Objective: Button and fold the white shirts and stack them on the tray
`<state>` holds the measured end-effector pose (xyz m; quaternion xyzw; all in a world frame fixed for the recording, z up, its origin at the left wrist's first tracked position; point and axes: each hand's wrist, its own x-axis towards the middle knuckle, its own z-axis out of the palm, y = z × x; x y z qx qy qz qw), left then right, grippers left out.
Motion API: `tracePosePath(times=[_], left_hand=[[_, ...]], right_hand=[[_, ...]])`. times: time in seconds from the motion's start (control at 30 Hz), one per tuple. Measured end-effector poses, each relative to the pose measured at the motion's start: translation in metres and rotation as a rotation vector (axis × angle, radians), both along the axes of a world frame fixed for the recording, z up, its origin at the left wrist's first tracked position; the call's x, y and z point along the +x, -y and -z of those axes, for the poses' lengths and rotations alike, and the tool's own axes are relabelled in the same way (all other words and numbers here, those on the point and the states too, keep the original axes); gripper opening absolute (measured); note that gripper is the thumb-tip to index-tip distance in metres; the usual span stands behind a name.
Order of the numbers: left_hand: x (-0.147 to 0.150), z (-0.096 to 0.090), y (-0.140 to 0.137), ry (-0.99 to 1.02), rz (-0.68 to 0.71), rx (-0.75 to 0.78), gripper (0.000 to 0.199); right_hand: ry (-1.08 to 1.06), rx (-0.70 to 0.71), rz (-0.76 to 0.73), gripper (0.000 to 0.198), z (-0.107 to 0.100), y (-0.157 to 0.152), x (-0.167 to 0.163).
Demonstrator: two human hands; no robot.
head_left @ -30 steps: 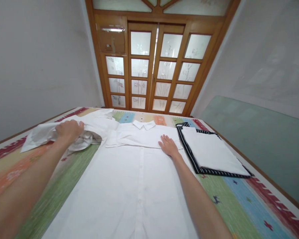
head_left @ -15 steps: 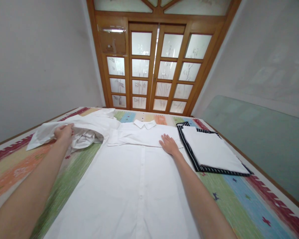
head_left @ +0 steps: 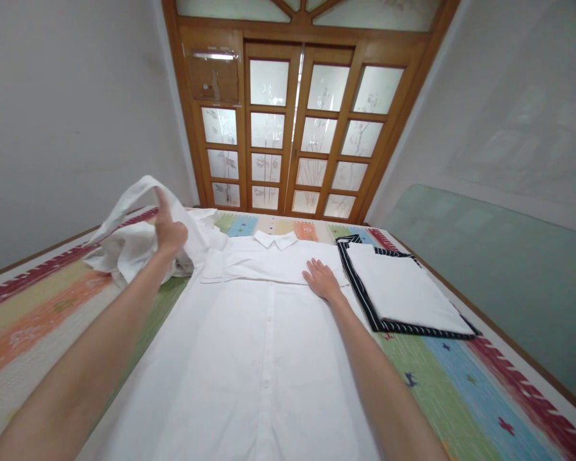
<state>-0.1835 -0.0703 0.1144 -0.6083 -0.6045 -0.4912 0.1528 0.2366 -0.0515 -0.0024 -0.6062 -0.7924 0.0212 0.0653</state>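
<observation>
Your white button-front shirt point(head_left: 221, 358) lies centrally on the patterned spread point(head_left: 441, 397), collar at the far end. Your left hand point(head_left: 171, 235) lifts the left sleeve point(head_left: 133, 244) in a loop, one digit raised beneath it; whether the others grip cannot be told. Your right hand point(head_left: 320, 280) is open, fingers slightly parted, flat on the crosswise sleeve point(head_left: 264, 267), holding nothing. Advised: press evenly there, and keep the lifted cloth free of twists.
</observation>
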Motion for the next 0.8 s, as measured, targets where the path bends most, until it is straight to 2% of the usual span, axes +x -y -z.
tracePosePath(times=[0.07,0.13,0.17,0.2,0.3,0.37,0.43,0.5,0.6,0.7,0.8], left_hand=[[0.032,0.013,0.001,-0.262,0.197,-0.024,0.080],[0.062,0.035,0.004,-0.563,0.475,-0.211,0.075],[0.075,0.048,0.005,-0.659,0.570,-0.322,0.074],[0.085,0.061,0.007,-0.694,0.599,-0.415,0.073],[0.098,0.092,0.010,-0.664,0.576,-0.583,0.061],[0.093,0.100,0.008,-0.581,0.571,-0.605,0.052],[0.084,0.098,0.003,-0.475,0.584,-0.579,0.045],[0.073,0.090,-0.004,-0.370,0.542,-0.535,0.042],[0.058,0.075,-0.014,-0.284,0.262,-0.494,0.045],[0.043,0.068,-0.018,-0.298,0.002,-0.546,0.044],[0.029,0.069,-0.020,-0.297,-0.038,-0.664,0.051]], right_hand=[[-0.020,0.007,-0.006,0.058,0.002,-0.001,0.001],[-0.081,0.012,-0.009,0.057,0.006,-0.005,0.003],[-0.146,0.012,-0.008,0.056,0.008,-0.007,0.004],[-0.252,0.011,0.004,0.053,0.010,-0.010,0.006],[-0.638,0.014,0.096,0.042,0.014,-0.020,0.013],[-0.772,0.028,0.151,0.038,0.015,-0.026,0.018],[-0.878,0.048,0.162,0.041,0.014,-0.028,0.020],[-1.169,0.042,0.170,0.045,0.012,-0.027,0.020],[-1.645,0.016,0.193,0.045,0.009,-0.022,0.021],[-1.736,0.054,0.212,0.036,0.005,-0.020,0.023],[-1.712,0.130,0.298,0.031,0.004,-0.022,0.023]])
